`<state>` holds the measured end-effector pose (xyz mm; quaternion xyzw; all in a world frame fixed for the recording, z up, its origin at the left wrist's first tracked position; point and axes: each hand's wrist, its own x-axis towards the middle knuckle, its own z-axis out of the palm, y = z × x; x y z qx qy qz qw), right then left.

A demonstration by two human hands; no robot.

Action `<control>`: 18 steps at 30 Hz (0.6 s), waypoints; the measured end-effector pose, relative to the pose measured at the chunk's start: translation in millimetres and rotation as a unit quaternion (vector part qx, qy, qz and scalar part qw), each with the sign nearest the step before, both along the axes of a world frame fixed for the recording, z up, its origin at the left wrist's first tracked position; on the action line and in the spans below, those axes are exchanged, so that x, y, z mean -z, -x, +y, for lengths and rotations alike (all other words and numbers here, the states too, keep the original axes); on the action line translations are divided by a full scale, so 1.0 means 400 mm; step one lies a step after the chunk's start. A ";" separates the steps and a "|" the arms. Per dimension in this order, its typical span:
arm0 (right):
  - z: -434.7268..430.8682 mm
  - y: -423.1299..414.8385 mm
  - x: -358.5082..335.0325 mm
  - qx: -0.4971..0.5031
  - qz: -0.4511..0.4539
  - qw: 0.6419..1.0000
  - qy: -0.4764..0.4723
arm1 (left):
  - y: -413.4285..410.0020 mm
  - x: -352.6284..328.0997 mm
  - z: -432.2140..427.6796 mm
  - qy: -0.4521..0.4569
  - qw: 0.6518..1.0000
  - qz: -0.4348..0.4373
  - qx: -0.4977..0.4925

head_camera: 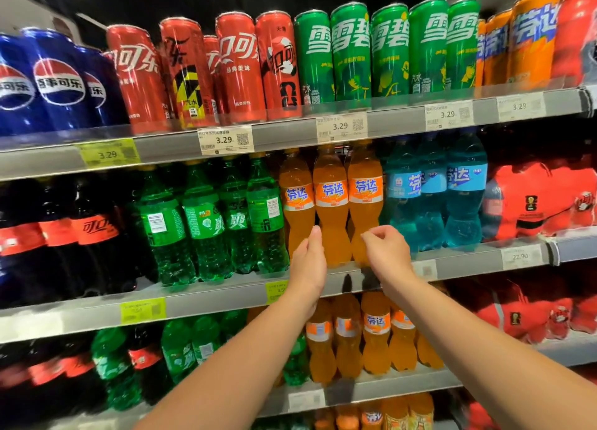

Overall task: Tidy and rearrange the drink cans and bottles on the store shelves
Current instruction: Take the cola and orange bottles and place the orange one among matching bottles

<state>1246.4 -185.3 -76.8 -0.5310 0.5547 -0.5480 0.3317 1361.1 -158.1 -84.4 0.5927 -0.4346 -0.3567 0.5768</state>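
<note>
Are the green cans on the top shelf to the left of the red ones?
No, the green cans stand right of the red cans.

Dim light from above; streaky glare on the tall red, green and orange drink cans [350, 51]. Wide-angle distortion bows the grey metal shelves [284, 132], whose left ends and lower corners blur.
</note>
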 end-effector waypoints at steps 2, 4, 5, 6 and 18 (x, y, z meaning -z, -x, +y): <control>0.014 -0.015 -0.007 -0.018 0.003 1.000 0.001 | -0.011 -0.010 0.028 0.000 1.000 0.006 -0.014; 0.029 -0.027 -0.011 -0.042 0.009 0.999 0.000 | -0.018 -0.015 0.061 0.000 1.000 0.009 -0.027; 0.036 -0.033 -0.012 -0.054 0.014 0.998 0.001 | -0.022 -0.016 0.072 0.001 0.999 0.008 -0.035; 0.046 -0.038 -0.014 -0.070 0.020 0.997 0.001 | -0.026 -0.016 0.086 0.004 0.999 0.007 -0.047; 0.177 -0.137 0.009 -0.258 0.062 0.964 -0.013 | -0.091 0.011 0.315 -0.001 0.978 0.014 -0.206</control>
